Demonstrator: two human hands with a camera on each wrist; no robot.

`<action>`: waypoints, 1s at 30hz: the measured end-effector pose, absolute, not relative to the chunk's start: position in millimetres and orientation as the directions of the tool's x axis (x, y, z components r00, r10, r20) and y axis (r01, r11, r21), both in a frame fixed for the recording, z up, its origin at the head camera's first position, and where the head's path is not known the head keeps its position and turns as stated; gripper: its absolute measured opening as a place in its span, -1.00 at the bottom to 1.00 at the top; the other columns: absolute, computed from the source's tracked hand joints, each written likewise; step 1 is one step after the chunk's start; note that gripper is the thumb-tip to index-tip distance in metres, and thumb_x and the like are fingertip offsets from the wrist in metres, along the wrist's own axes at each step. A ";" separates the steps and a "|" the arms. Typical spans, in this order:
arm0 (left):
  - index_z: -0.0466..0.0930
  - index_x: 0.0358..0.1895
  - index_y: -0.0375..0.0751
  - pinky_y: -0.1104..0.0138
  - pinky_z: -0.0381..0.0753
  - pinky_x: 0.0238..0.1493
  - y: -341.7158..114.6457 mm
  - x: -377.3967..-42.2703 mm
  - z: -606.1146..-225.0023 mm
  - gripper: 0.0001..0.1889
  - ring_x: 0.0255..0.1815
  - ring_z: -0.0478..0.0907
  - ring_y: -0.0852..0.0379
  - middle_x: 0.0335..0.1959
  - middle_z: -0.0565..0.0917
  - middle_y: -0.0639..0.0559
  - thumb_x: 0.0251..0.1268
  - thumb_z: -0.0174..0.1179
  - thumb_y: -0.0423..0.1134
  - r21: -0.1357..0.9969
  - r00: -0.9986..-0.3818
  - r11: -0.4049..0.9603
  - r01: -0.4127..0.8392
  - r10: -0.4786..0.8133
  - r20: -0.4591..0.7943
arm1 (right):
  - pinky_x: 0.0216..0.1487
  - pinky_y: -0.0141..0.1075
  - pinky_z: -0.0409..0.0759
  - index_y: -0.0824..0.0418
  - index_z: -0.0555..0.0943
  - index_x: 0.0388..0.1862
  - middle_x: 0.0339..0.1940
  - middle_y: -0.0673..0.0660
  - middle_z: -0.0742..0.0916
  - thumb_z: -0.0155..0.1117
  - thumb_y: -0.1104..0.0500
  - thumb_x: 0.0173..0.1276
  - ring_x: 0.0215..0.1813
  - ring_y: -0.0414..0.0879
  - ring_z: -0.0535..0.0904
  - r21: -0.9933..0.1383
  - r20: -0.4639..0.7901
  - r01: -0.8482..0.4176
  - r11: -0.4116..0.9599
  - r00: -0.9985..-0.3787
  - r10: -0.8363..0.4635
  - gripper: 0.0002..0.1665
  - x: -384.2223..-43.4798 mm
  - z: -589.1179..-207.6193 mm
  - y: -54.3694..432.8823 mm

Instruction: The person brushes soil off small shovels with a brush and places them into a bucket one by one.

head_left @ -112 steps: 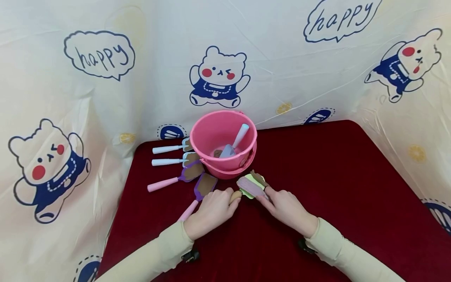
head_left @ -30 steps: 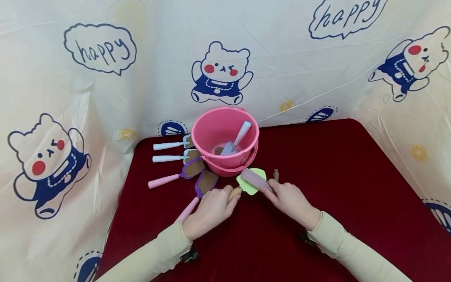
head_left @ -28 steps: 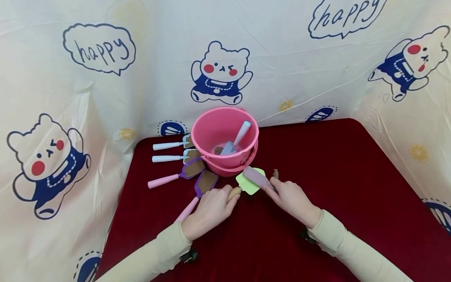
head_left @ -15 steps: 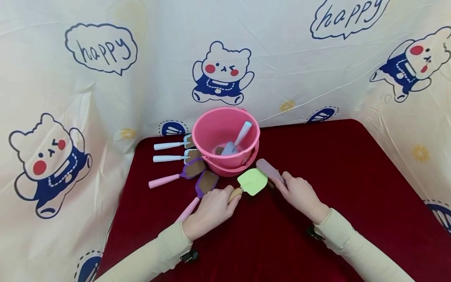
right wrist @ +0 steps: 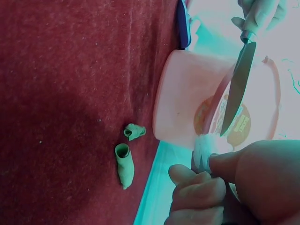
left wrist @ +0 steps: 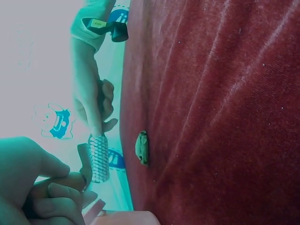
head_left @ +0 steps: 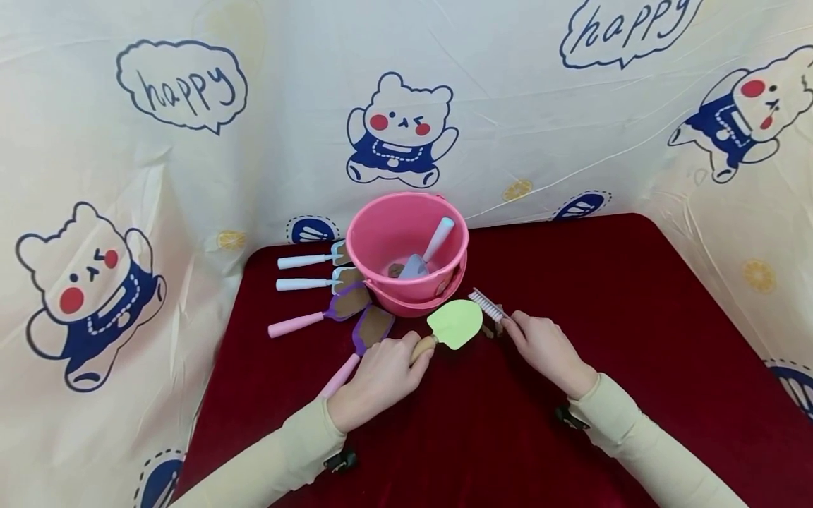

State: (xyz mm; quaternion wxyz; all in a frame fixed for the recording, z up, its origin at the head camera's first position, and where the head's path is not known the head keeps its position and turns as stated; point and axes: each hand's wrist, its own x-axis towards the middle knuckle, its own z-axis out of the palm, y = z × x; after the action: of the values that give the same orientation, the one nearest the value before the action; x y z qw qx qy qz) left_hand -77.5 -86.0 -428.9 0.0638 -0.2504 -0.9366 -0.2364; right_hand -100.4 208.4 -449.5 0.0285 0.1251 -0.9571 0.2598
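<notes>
My left hand grips the wooden handle of a trowel whose light green blade looks bare. My right hand holds a pale purple brush with white bristles, just right of the blade. In the left wrist view the bristles of the brush face the camera. Brown clay-like pieces lie on the table below the brush, partly hidden by it. The right wrist view shows a curled roll and a smaller crumpled piece, tinted green there, both apart from the hand.
A pink bucket stands behind the hands, holding a blue-handled trowel and a brown lump. Left of it lie two blue-handled trowels and two pink-handled trowels, brown material on their blades. A dark red cloth covers the table.
Brown material was on the green blade 3.7 seconds ago; now it lies on the table to the right. The brush has moved right off the blade and turned, showing its bristles. My left hand stays nearly still.
</notes>
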 end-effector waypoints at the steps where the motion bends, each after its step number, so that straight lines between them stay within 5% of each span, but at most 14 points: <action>1: 0.36 -0.50 -0.07 0.31 0.29 -0.70 -85.9 -77.5 -428.8 -0.63 -0.73 0.28 0.22 -0.73 0.28 0.19 0.48 0.27 -0.09 0.409 -0.865 0.763 0.501 0.439 0.241 | -0.63 -0.31 0.30 0.12 0.41 -0.46 -0.67 -0.04 0.35 0.13 0.13 0.64 -0.66 -0.21 0.22 -0.491 0.113 -0.252 0.834 -0.968 -0.226 -0.63 -100.3 -449.2 207.7; 7: 0.36 -0.50 -0.07 0.31 0.30 -0.69 -85.2 -77.3 -429.0 -0.63 -0.73 0.29 0.21 -0.73 0.28 0.20 0.46 0.27 -0.10 0.401 -0.866 0.768 0.499 0.434 0.247 | -0.61 -0.29 0.30 0.08 0.38 -0.55 -0.70 -0.06 0.35 0.13 0.11 0.64 -0.66 -0.20 0.23 -0.478 0.071 -0.247 0.843 -0.967 -0.243 -0.56 -97.7 -447.9 203.0; 19: 0.38 -0.48 -0.07 0.32 0.33 -0.68 -82.9 -78.2 -427.3 -0.65 -0.72 0.32 0.23 -0.72 0.30 0.21 0.46 0.28 -0.11 0.433 -0.865 0.750 0.500 0.419 0.274 | -0.65 -0.36 0.28 0.15 0.49 -0.37 -0.68 -0.09 0.46 0.34 0.16 0.45 -0.68 -0.26 0.29 -0.500 0.034 -0.283 0.819 -0.951 -0.308 -0.77 -93.2 -452.2 194.0; 30: 0.40 -0.47 -0.08 0.37 0.30 -0.71 -79.0 -77.8 -424.2 -0.66 -0.73 0.30 0.25 -0.72 0.31 0.19 0.47 0.28 -0.11 0.443 -0.870 0.749 0.492 0.423 0.252 | -0.62 -0.40 0.18 0.02 0.33 -0.61 -0.74 -0.15 0.33 0.23 0.21 0.35 -0.67 -0.30 0.18 -0.502 -0.052 -0.300 0.811 -0.926 -0.375 -0.63 -89.0 -454.1 182.3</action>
State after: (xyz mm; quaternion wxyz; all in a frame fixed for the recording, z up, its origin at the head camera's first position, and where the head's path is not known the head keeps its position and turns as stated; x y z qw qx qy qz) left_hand -77.8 -79.0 -424.2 0.0678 -0.2453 -0.9327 -0.2554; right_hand -89.0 182.3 -454.1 -0.0744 0.1780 -0.9486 0.2507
